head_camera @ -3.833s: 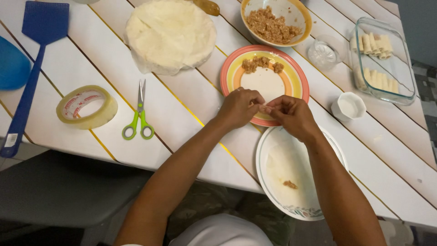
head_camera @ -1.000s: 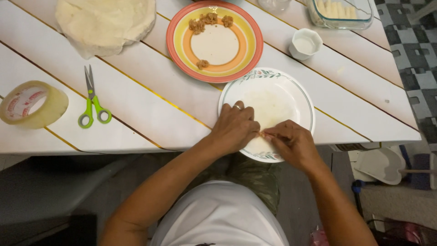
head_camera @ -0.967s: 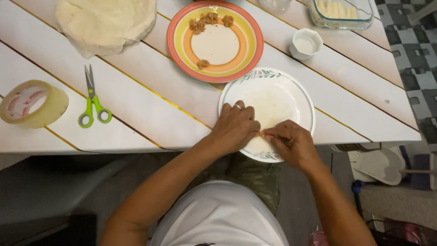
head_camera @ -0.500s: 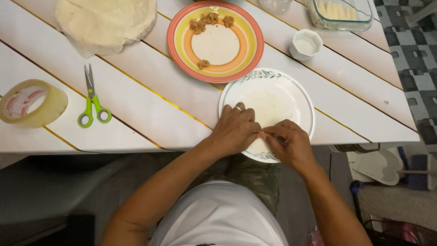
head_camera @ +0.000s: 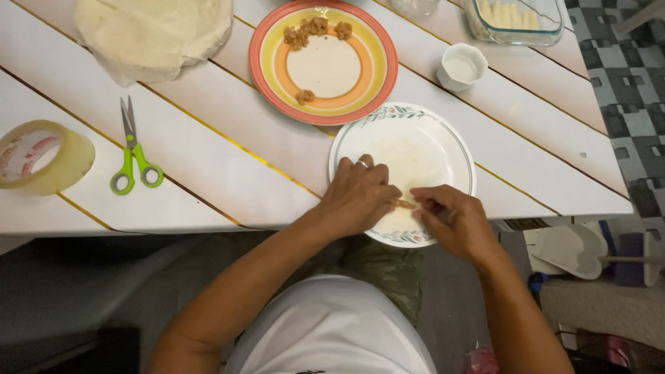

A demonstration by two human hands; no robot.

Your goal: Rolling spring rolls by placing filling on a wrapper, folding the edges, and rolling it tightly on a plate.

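A: Both hands are on the wrapper (head_camera: 409, 163) lying in the white plate (head_camera: 454, 138); the left hand (head_camera: 360, 197) lies curled over its near edge, fingers narrow and pressing down, while the right hand (head_camera: 454, 221) pinches that edge beside a bit of brown filling (head_camera: 404, 204). How should this be handled?

B: I'd judge it best to keep the filling tucked in a tight line, press evenly with both hands and roll without tugging; so thin a sheet looks likely to tear.

A: And how does the wrapper look?

B: Pale, almost see-through, flat against the plate at the near edge of the counter (head_camera: 228, 159); the filling peeps out just between the two hands, only a small brown patch; how much is under the left hand I cannot tell.

A: More filling sits on the striped plate (head_camera: 267, 52) beyond.
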